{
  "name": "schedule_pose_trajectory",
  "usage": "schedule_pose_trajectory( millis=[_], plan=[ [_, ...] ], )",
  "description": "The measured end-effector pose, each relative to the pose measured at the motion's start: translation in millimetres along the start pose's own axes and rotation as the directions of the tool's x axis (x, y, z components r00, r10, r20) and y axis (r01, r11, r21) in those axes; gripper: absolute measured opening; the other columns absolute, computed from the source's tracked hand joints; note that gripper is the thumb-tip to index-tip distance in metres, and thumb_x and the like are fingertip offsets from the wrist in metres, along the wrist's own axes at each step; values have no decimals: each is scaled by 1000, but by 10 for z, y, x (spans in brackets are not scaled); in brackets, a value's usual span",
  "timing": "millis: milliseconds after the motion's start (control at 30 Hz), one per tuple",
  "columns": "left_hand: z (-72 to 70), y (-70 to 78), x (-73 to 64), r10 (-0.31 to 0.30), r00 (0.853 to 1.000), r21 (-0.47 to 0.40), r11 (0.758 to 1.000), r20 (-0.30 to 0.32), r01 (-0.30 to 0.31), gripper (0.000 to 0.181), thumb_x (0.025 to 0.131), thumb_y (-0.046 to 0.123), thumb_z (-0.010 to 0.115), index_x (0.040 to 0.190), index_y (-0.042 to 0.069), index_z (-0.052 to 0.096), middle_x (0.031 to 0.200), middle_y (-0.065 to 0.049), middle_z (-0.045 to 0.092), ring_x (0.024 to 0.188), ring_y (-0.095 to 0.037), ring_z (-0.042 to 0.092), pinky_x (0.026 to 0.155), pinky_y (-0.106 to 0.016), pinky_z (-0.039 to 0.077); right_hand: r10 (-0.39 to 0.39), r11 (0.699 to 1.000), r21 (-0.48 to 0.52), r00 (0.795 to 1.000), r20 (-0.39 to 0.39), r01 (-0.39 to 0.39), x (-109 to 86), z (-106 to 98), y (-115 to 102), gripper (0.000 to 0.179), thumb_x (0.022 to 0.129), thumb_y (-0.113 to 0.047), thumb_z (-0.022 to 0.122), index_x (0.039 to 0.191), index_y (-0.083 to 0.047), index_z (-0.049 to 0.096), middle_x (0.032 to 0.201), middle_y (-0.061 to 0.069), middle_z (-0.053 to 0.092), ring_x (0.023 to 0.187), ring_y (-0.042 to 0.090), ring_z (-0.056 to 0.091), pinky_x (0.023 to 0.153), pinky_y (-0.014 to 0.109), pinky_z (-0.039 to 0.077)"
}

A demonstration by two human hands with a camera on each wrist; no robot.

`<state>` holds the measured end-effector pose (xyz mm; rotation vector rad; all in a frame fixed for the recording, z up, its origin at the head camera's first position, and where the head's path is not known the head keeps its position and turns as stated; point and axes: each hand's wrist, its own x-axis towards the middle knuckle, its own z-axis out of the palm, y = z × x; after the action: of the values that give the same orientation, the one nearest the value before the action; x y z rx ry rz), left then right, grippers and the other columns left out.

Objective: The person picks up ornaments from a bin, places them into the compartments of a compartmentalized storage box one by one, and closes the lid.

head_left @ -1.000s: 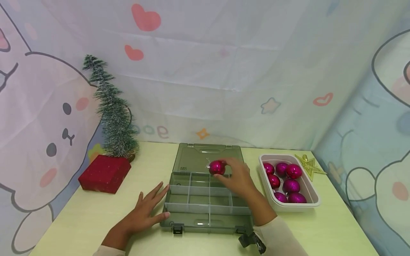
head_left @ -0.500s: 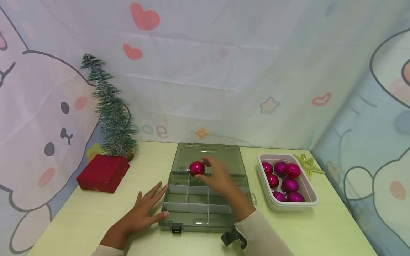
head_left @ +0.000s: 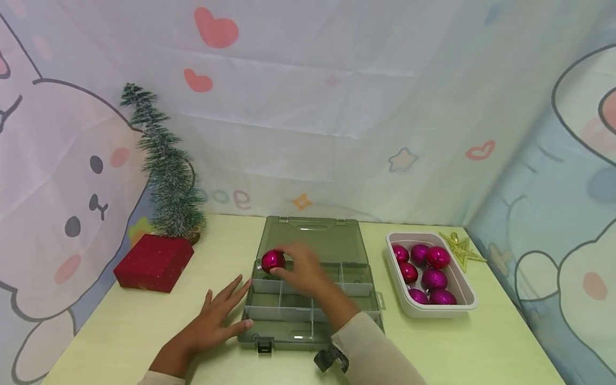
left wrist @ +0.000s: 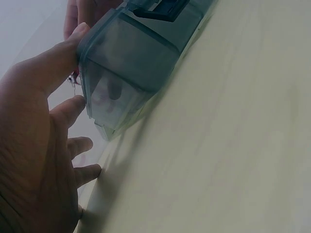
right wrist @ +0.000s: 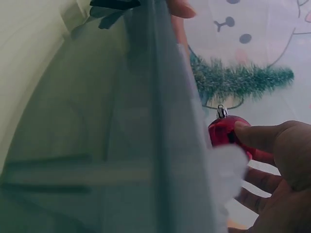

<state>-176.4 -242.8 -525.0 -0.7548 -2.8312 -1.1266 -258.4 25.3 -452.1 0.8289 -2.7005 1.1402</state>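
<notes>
A shiny magenta Christmas bauble (head_left: 272,261) with a silver cap is pinched between thumb and fingers of my right hand (head_left: 302,271). It sits over the back left compartment of a green see-through divider box (head_left: 297,331), whose lid lies open toward the back. In the right wrist view the bauble (right wrist: 228,131) shows just past the box's wall, its cap pointing up. My left hand (head_left: 212,322) lies with fingers spread at the box's left side, thumb and fingertips right at its edge. The left wrist view shows the thumb on the box's corner (left wrist: 131,53).
A white tub (head_left: 469,291) on the right holds several magenta and purple baubles. Behind it lies a gold star (head_left: 462,250). At the back left stand a small frosted tree (head_left: 170,187) and a red box (head_left: 154,263). A printed cloth hangs behind the table.
My right hand has carried the bauble leftward across the divider box and a little lower, from its middle to the back left compartment. The left hand has stayed in place.
</notes>
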Motion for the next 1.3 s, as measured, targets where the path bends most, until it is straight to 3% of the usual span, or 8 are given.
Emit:
schedule_pose_trajectory(
  millis=[467, 733, 967, 1300],
  plan=[
    [-1, -5, -12, 5, 1000, 8, 1000, -5, -5, 85, 103, 44, 71, 174, 21, 31, 178, -29, 26, 159, -64, 31, 109, -99, 1, 68, 994, -89, 995, 78, -61, 27, 107, -2, 51, 100, -28, 82, 147, -13, 68, 152, 11, 66, 145, 34, 56, 117, 66, 44],
    [21, -20, -10, -1, 1000, -2, 1000, -5, 1, 85, 103, 42, 72, 174, 19, 32, 179, -29, 25, 158, -65, 31, 110, -98, -1, 64, 997, -49, 995, 82, -60, -5, 38, 25, 52, 100, -25, 82, 149, -15, 67, 155, 13, 64, 149, 38, 55, 121, 69, 42],
    [12, 7, -26, 4, 1000, 7, 1000, -13, -4, 85, 102, 44, 72, 174, 20, 33, 179, -28, 26, 159, -64, 31, 110, -98, 0, 83, 995, 51, 996, 14, -83, -140, -199, 158, 54, 99, -23, 82, 149, -10, 66, 155, 15, 62, 148, 40, 56, 120, 64, 48],
    [30, -15, -6, 9, 1000, 0, 1000, -16, -9, 85, 102, 42, 73, 174, 20, 32, 178, -28, 26, 159, -63, 31, 112, -97, -2, 162, 987, 23, 979, -124, -160, -449, -823, 437, 56, 99, -25, 83, 150, -10, 66, 158, 20, 59, 152, 45, 52, 123, 67, 44]
  ],
)
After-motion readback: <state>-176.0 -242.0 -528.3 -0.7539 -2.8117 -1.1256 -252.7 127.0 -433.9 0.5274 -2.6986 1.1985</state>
